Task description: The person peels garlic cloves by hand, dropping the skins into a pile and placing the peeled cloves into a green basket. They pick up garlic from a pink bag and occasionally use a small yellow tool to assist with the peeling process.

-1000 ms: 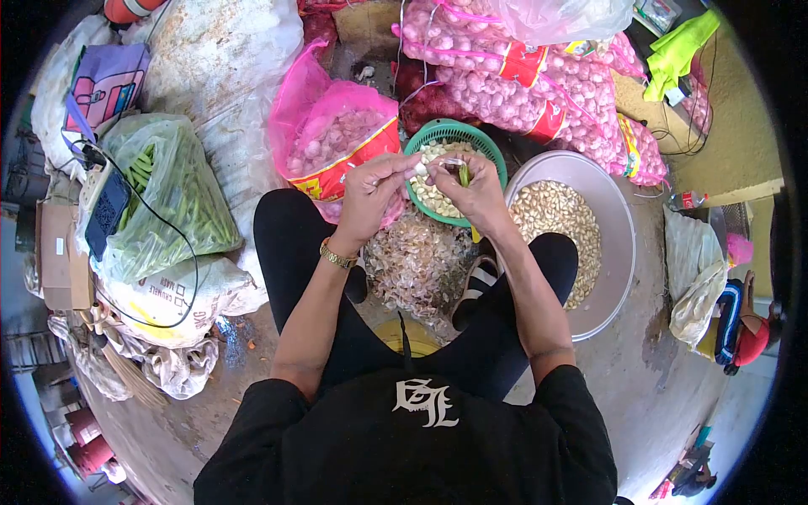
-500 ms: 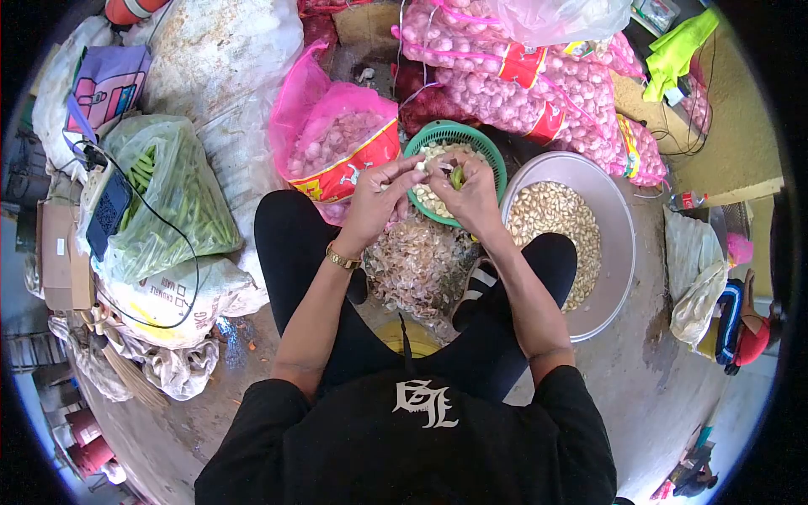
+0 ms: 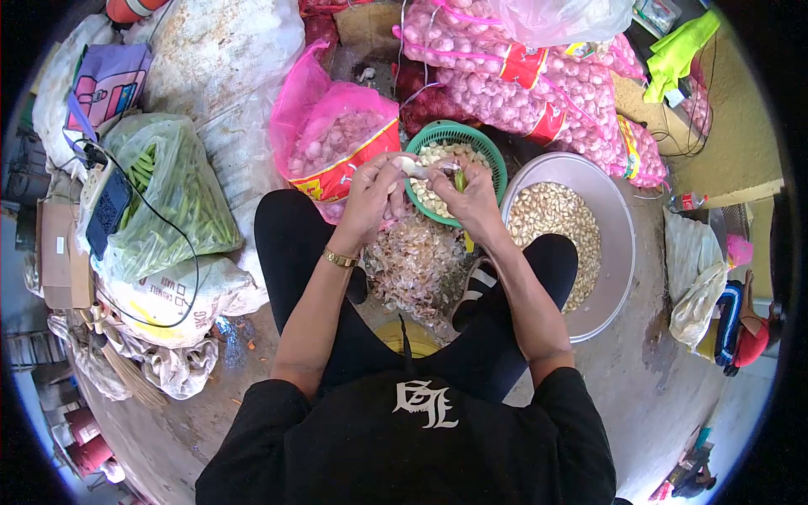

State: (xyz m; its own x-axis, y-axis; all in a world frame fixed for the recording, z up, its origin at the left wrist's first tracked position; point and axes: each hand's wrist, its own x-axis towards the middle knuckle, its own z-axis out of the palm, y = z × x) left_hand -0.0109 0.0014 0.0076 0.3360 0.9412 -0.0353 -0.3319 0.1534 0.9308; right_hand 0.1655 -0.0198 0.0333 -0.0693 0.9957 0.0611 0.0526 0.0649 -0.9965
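My left hand (image 3: 373,192) pinches a pale garlic clove (image 3: 407,165) between thumb and fingers. Closed around a small knife (image 3: 459,180), my right hand (image 3: 474,200) meets the left at the clove. Only the knife's yellow-green handle shows clearly; its blade is mostly hidden by the fingers. Both hands are above the near part of a green plastic basket (image 3: 500,172), which contains peeled cloves (image 3: 431,202). Below the hands, a heap of papery garlic skins (image 3: 417,261) lies between my legs.
A wide pale basin (image 3: 619,252) of unpeeled cloves (image 3: 551,223) stands at right. An open pink net sack (image 3: 290,101) of garlic sits at left, with more full sacks (image 3: 555,84) behind. Farther left are a bag of green pods (image 3: 177,185) and a phone (image 3: 109,215) with a cable.
My left hand has turned and its fingers have curled in more around the clove. The right hand with the knife has shifted only slightly.
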